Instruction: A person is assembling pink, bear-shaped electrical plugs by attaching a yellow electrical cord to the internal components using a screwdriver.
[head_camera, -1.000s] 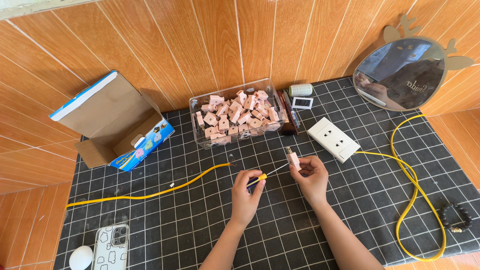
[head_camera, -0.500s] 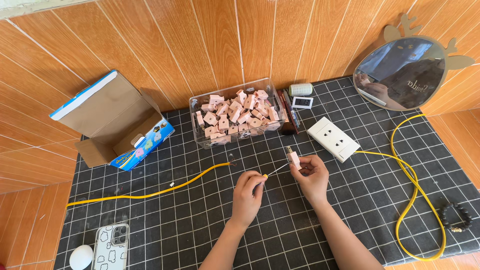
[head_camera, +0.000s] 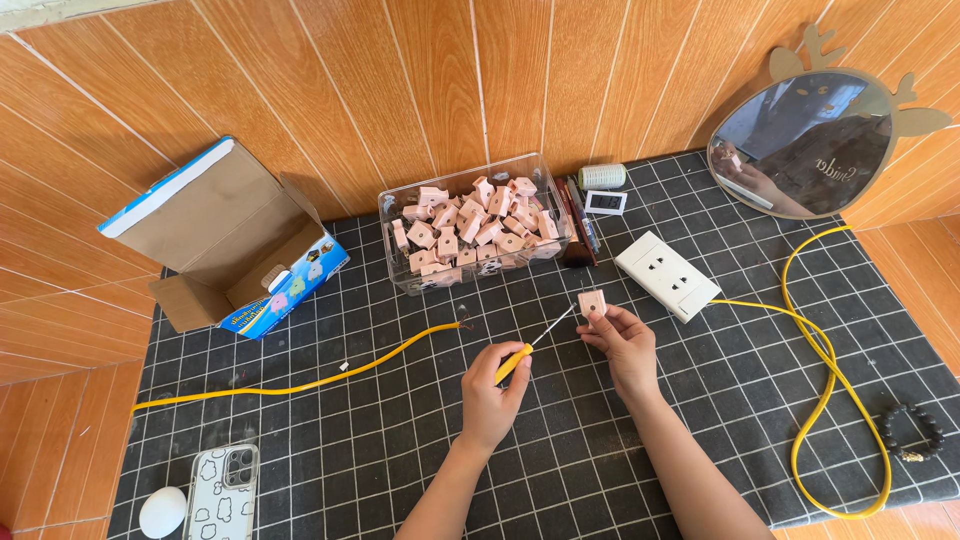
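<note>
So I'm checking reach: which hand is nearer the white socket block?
Right. The right hand is just left of and below the white socket block; the left hand is farther left, holding a yellow-handled screwdriver.

I've got my left hand and right hand side by side at the mat's middle, the screwdriver slanting between them up to the small plug piece. Behind them sits the tub of plug pieces; the open box lies to its left, the socket block to its right. A phone lies near left, with an egg-shaped thing beside it.
</note>
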